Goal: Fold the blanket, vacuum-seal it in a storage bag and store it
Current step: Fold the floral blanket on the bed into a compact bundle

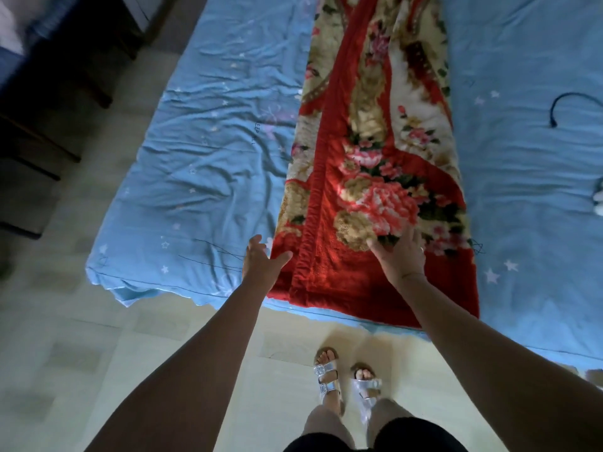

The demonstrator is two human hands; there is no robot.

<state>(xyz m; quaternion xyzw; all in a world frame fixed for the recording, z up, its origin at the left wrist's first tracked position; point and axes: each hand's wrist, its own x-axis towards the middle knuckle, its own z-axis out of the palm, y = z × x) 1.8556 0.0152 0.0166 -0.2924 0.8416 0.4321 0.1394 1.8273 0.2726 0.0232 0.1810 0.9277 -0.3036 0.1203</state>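
1. Far left: dark furniture (45, 102) stands on the pale tiled floor (98, 337), beside the bed.

2. Bed: a wrinkled blue sheet (195, 158) printed with small stars covers the mattress. You stand at its near end.

3. Your left hand (261, 261) is stretched out over the sheet at the blanket's left edge, near the near-left corner. The fingers are straight and loosely spread and hold nothing. The thumb points right, toward the red border. Whether it touches the fabric cannot be told.

4. The blanket (375, 141), red with a floral pattern, lies on the sheet as a long, narrow folded strip. It runs from the near edge of the bed away from you. Layered edges show along its left side.

5. Your feet, in silver sandals (326, 375), stand on the floor just short of the blanket's near end.

6. Your right hand (401, 256) lies palm down on the blanket, on the large pink flower near the right side. The fingers are spread wide and flat and grip nothing.

7. Far right: a black cable (566, 101) curls on the sheet, well apart from the blanket. A small white object (598, 199) is cut off by the frame edge and cannot be identified.
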